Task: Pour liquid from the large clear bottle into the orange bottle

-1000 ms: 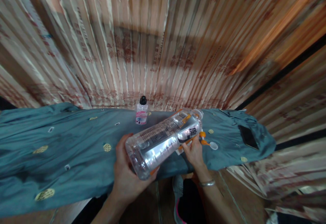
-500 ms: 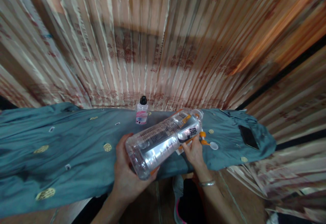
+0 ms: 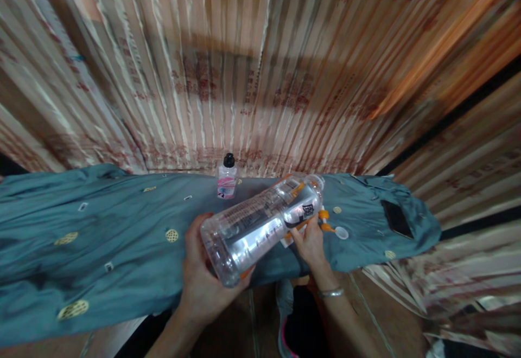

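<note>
Hardly any shift shows since the earlier frames: the bottle and both hands keep the same place, and only the view itself drifts very slightly. Taking the large clear plastic bottle as the centre of the dial, with 12 o'clock toward the striped curtain, its base points to 8 o'clock and its neck to 2 o'clock. It lies tilted between the hands, over the front half of the teal cloth. The left hand grasps the base end, fingers on the far side and thumb beneath. The right hand has its fingers against the underside near the neck; what else they grip behind the bottle I cannot tell.

Just beyond the right hand, toward 3 o'clock, are an orange cap-like piece and a small white disc. A small black-capped bottle with a pink label stands upright at 11 o'clock, close to the far edge by the curtain. Well apart at 3 o'clock, a dark phone lies flat near the cloth's rounded end. Room for moving is widest toward 9 o'clock, along the wrinkled cloth; toward 6 o'clock the near edge passes close under the base end.
</note>
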A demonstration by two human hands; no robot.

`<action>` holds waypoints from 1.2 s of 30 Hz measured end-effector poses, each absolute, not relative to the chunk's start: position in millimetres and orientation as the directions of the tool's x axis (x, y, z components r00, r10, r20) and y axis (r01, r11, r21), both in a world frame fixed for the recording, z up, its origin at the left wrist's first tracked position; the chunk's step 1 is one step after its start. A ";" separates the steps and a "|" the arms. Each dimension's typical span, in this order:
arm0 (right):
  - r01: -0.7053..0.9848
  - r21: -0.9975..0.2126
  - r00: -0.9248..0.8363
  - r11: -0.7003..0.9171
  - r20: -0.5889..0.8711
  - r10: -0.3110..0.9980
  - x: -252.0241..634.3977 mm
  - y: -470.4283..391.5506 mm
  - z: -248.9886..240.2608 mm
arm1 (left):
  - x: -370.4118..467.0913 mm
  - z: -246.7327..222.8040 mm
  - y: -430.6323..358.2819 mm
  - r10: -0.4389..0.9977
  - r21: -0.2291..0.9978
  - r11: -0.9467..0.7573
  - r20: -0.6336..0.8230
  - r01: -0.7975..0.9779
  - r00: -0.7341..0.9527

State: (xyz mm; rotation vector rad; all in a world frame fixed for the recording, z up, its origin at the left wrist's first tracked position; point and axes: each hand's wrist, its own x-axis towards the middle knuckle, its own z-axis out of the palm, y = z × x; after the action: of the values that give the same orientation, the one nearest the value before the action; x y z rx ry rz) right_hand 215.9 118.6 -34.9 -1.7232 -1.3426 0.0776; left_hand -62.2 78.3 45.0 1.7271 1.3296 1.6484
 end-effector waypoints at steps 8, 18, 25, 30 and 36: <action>0.741 -0.671 0.418 -0.008 0.452 0.788 218.9 119.4 -40.9 | -67.7 48.3 80.1 0.797 0.746 -0.535 0.601 0.396 -0.056; 0.752 -0.659 0.419 -0.001 0.478 0.772 220.6 120.0 -44.1 | -62.5 46.2 78.7 0.816 0.796 -0.499 0.565 0.343 -0.124; 0.749 -0.663 0.407 0.002 0.462 0.788 219.9 119.5 -40.1 | -61.1 42.7 78.6 0.818 0.814 -0.488 0.552 0.315 -0.160; 0.735 -0.678 0.417 -0.030 0.417 0.808 220.2 119.2 -40.9 | -59.6 45.3 79.3 0.802 0.791 -0.487 0.572 0.370 -0.169; 0.738 -0.675 0.423 -0.014 0.445 0.789 218.9 119.5 -41.5 | -59.0 49.2 73.5 0.849 0.837 -0.431 0.502 0.338 -0.161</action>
State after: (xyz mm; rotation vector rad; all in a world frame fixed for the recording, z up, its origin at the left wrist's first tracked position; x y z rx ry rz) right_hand 218.9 119.5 -41.5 -1.7573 -1.3247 0.0700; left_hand -59.0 73.5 49.2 1.6878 1.3478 1.6230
